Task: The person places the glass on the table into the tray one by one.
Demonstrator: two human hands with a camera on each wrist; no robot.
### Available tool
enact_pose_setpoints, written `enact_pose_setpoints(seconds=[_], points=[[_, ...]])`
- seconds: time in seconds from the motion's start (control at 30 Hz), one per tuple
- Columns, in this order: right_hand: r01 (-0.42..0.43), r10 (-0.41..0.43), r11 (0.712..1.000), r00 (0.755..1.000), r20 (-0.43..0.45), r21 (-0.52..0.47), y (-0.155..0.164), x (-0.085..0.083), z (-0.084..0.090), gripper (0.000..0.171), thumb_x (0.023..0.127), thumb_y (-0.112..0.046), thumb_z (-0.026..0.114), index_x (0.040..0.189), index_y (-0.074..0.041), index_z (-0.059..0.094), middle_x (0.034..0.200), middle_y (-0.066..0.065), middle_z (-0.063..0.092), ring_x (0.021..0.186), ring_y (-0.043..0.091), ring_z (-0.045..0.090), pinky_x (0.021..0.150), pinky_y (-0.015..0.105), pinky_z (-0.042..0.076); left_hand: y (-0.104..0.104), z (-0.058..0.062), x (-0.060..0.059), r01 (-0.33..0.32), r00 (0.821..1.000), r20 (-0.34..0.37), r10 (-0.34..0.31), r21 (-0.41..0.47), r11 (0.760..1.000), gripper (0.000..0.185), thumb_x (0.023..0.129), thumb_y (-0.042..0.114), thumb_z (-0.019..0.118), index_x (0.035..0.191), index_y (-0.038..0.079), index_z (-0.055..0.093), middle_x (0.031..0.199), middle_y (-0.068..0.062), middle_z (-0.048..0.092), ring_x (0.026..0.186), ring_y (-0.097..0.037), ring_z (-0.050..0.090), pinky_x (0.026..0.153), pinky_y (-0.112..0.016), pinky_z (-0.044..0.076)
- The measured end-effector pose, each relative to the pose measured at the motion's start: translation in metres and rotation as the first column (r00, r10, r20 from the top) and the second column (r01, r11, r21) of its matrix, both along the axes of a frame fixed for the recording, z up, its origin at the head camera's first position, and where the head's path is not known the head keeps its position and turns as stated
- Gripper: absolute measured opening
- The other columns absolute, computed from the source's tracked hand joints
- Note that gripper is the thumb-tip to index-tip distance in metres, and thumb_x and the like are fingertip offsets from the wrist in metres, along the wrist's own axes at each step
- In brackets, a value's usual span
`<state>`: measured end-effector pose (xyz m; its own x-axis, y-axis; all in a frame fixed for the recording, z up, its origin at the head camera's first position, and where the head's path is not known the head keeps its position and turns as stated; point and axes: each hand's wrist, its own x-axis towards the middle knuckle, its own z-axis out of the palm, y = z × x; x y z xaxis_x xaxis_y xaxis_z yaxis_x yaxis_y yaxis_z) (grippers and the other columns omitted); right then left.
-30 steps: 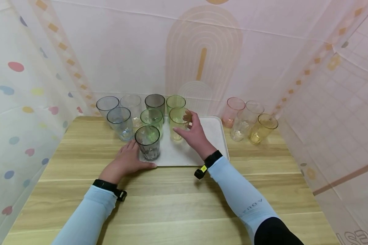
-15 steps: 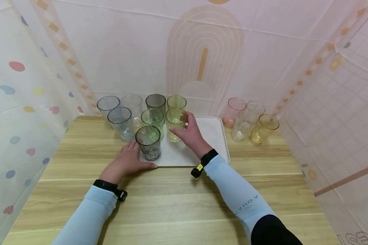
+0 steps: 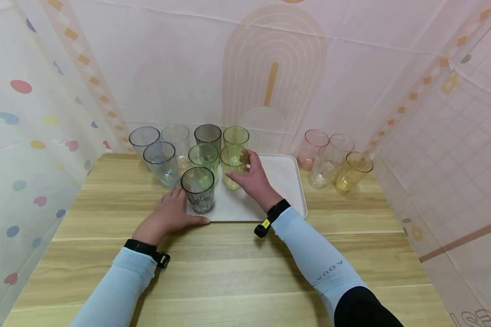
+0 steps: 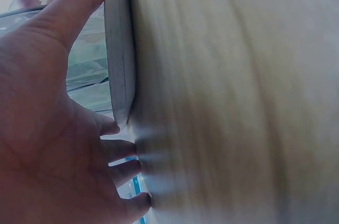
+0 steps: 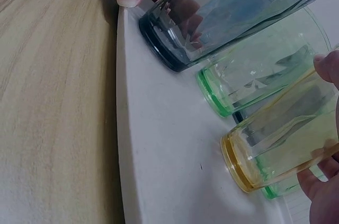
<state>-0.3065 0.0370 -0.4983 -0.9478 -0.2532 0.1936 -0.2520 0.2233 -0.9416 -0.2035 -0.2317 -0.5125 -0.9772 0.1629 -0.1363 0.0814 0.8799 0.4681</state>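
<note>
My right hand (image 3: 257, 181) grips a yellow glass (image 3: 233, 159), thumb on the near side and fingers on the right. Upright, the glass is on the white tray (image 3: 284, 181) beside a green glass (image 3: 203, 157); its amber base (image 5: 237, 163) shows in the right wrist view, on or just over the tray. My left hand (image 3: 167, 217) touches the tray's front left corner with spread fingers, its thumb along the front edge. A grey glass (image 3: 198, 190) stands at that corner. Behind are a dark grey glass (image 3: 207, 132) and another green glass (image 3: 235, 135).
Left of the tray, two bluish glasses (image 3: 161, 165) and a clear glass (image 3: 176, 136) stand close together. To its right are a pink glass (image 3: 312, 147), clear glasses (image 3: 321, 168) and an amber glass (image 3: 352, 172). A patterned cloth (image 3: 167, 68) hangs behind the wooden table (image 3: 229, 272).
My right hand has shifted the yellow glass a little left, closer to the green glass, and then stayed nearly still. The left hand keeps its place at the tray corner.
</note>
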Motion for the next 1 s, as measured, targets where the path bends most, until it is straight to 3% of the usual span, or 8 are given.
enact_pose_setpoints(seconds=[0.4,0.6,0.73,0.9,1.0], points=[[0.003,-0.003,1.0,1.0,0.0,0.029,0.002,0.001,-0.001,0.092,0.096,-0.031,0.09,0.165,-0.008,0.034,0.153,0.008,0.049,0.146,0.021,0.047,0.124,0.042,0.043,-0.001,0.001,0.0,-0.001,1.0,0.006,0.001,-0.016,1.0,0.147,0.079,0.077,0.087,0.168,-0.016,0.015,0.174,-0.043,0.014,0.16,-0.064,0.015,0.13,-0.077,0.014],[-0.003,0.003,0.999,1.0,-0.015,0.035,0.017,0.01,0.002,0.099,0.096,-0.03,0.091,0.169,-0.006,0.029,0.159,0.014,0.046,0.15,0.026,0.046,0.128,0.048,0.04,-0.001,-0.002,-0.001,-0.003,1.0,0.013,0.003,-0.015,1.0,0.15,0.078,0.08,0.085,0.169,-0.015,0.014,0.175,-0.042,0.013,0.161,-0.062,0.015,0.131,-0.075,0.014],[0.035,-0.034,0.998,0.999,-0.02,0.043,0.047,0.023,0.003,0.093,0.097,-0.025,0.09,0.167,-0.004,0.032,0.157,0.017,0.049,0.15,0.031,0.048,0.128,0.047,0.04,0.0,-0.001,-0.004,0.003,1.0,0.025,-0.002,-0.022,1.0,0.15,0.079,0.081,0.084,0.169,-0.015,0.012,0.176,-0.041,0.011,0.162,-0.062,0.013,0.131,-0.075,0.012],[0.087,-0.087,0.996,0.996,-0.027,-0.005,0.109,0.051,-0.001,0.077,0.099,-0.01,0.085,0.16,0.003,0.04,0.154,0.03,0.051,0.146,0.044,0.051,0.125,0.05,0.042,0.002,-0.001,-0.005,0.017,0.999,0.036,-0.017,-0.016,1.0,0.15,0.079,0.082,0.083,0.17,-0.013,0.012,0.176,-0.04,0.01,0.162,-0.061,0.012,0.131,-0.075,0.011],[0.16,-0.162,0.986,0.986,-0.03,-0.035,0.153,0.067,-0.005,0.064,0.101,-0.004,0.081,0.153,0.007,0.047,0.145,0.033,0.057,0.134,0.041,0.06,0.117,0.043,0.05,0.004,0.0,-0.005,0.021,0.999,0.041,-0.021,-0.003,1.0,0.149,0.079,0.08,0.085,0.17,-0.013,0.012,0.176,-0.04,0.009,0.162,-0.061,0.011,0.131,-0.075,0.01]])
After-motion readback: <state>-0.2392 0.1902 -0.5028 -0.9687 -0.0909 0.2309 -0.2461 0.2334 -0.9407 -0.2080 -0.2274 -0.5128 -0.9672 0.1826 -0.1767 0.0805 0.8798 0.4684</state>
